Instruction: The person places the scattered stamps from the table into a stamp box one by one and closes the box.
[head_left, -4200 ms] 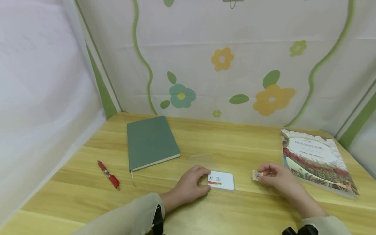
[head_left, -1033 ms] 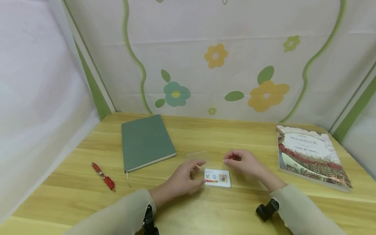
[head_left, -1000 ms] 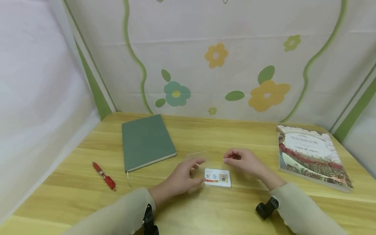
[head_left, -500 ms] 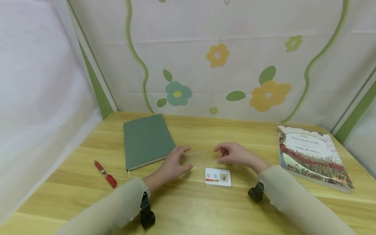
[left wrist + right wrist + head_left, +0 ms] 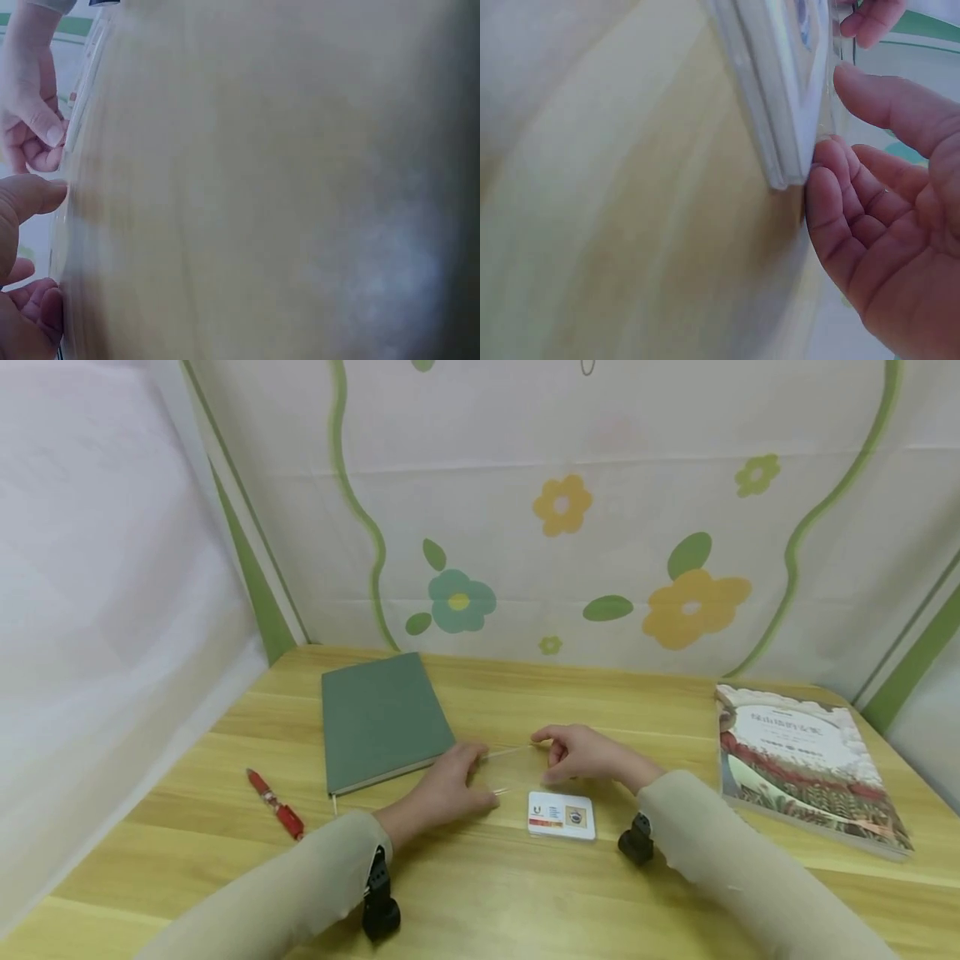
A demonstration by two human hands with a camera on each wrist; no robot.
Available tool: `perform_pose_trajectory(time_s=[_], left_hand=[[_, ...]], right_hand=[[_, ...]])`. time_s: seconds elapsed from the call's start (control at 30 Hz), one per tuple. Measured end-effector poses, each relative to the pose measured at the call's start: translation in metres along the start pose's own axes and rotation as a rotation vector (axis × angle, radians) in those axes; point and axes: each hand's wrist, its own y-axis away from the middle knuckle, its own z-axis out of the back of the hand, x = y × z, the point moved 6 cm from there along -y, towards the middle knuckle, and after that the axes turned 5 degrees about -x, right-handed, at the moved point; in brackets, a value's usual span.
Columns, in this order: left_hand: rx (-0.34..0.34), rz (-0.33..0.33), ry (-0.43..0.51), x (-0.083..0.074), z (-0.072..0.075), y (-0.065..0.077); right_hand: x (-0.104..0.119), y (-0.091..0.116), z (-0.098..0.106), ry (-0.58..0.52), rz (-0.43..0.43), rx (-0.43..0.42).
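Note:
A clear plastic lid [image 5: 516, 770] lies on the table between my hands, its edges showing as thin bright lines. My left hand [image 5: 444, 787] holds its left end, thumb at the near corner and fingers at the far one. My right hand [image 5: 588, 753] spans its right end, index fingertip at the far corner and thumb toward the near one; the other fingers curl under. Just nearer to me sits a stack of white cards [image 5: 551, 829] in a clear case. A small square tan picture piece [image 5: 576, 817] lies on the top card's right side.
A green notebook [image 5: 382, 718] lies behind my left hand, its corner close to my fingers. Farther left is a red pen [image 5: 277, 806]. An illustrated book [image 5: 810, 760] lies at the right. A printed cloth [image 5: 615, 552] hangs along the table's back edge.
The small square piece went from my right fingers onto the top card. Both hands then left the card stack and moved to the two ends of the clear lid.

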Motion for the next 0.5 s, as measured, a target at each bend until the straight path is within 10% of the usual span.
perform_pose_trajectory(time_s=[0.5], left_hand=[[0.055, -0.014, -0.047, -0.0013, -0.0031, -0.0021]], right_hand=[[-0.0003, -0.0068, -0.0056, 0.056, -0.008, 0.042]])
